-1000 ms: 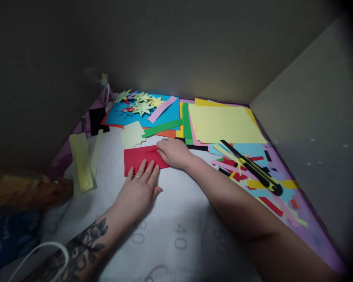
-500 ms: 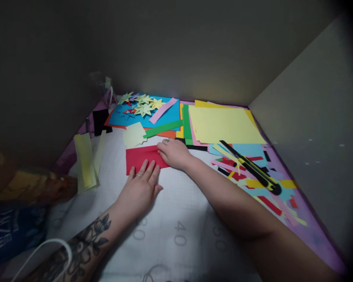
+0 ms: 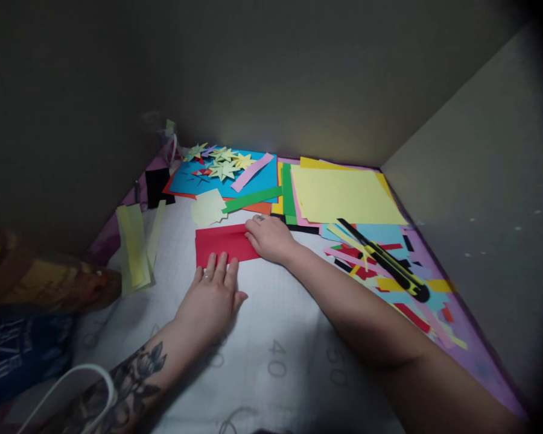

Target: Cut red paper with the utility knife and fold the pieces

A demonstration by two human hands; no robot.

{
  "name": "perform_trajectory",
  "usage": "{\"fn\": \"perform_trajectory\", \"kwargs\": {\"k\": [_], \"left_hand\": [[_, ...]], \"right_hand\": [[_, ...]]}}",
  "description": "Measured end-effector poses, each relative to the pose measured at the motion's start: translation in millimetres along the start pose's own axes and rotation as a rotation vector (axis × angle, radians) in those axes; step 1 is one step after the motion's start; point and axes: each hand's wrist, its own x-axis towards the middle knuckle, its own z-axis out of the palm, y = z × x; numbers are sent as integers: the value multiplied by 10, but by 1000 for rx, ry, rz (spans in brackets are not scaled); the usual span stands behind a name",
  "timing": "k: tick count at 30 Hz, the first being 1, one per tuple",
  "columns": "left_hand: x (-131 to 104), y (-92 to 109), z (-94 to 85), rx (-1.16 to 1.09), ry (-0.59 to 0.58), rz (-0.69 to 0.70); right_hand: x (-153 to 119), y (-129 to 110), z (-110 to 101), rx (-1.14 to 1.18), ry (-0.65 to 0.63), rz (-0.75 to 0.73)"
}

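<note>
A folded-looking red sheet of paper [image 3: 224,241] lies crosswise on the white, numbered mat [image 3: 262,313]. My left hand [image 3: 212,295] rests flat at its near edge, fingers stretched out and slightly spread, the fingertips on the paper. Over the right end of the sheet, my right hand [image 3: 271,238] has its fingers curled and closed on the paper; that end is hidden beneath it. Just beyond the sheet are a pale green paper piece [image 3: 209,207] and a green strip [image 3: 253,199].
Folded paper stars [image 3: 224,169] lie on blue paper [image 3: 262,181] at the back. To the right are stacked yellow sheets [image 3: 348,193], a utility knife [image 3: 389,265] and coloured scraps [image 3: 407,310]. Pale strips [image 3: 133,247] and a blue packet [image 3: 22,355] are at the left.
My left hand has slid slightly back toward me and left, so its fingertips cover less of the red paper. My right hand stays at the right end.
</note>
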Motion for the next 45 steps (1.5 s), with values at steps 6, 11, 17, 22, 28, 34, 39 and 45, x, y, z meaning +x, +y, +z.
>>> {"fn": "perform_trajectory", "kwargs": {"k": [6,11,17,22,28,34,39,45], "left_hand": [[-98,-22,-194,69,-60,-144],[-23,-47,-170,85,16,-89],[136,-77,0,-117,90,140],[180,-45,-8,-182,69,164],[289,182,-103,-162,32,95],[453,463,-241,-171,2,29],[548,700,-298,-196,-33,-69],[532,805,-242,-188,-12,-75]], "right_hand": [[-1,7,16,-2,-7,11],[9,4,2,-8,-32,7],[12,-15,1,19,-27,18],[104,171,-88,237,-112,-17],[328,405,-272,415,-401,-152],[414,425,-291,430,-487,-152],[414,467,-280,446,-508,-159],[365,423,-261,426,-461,-119]]}}
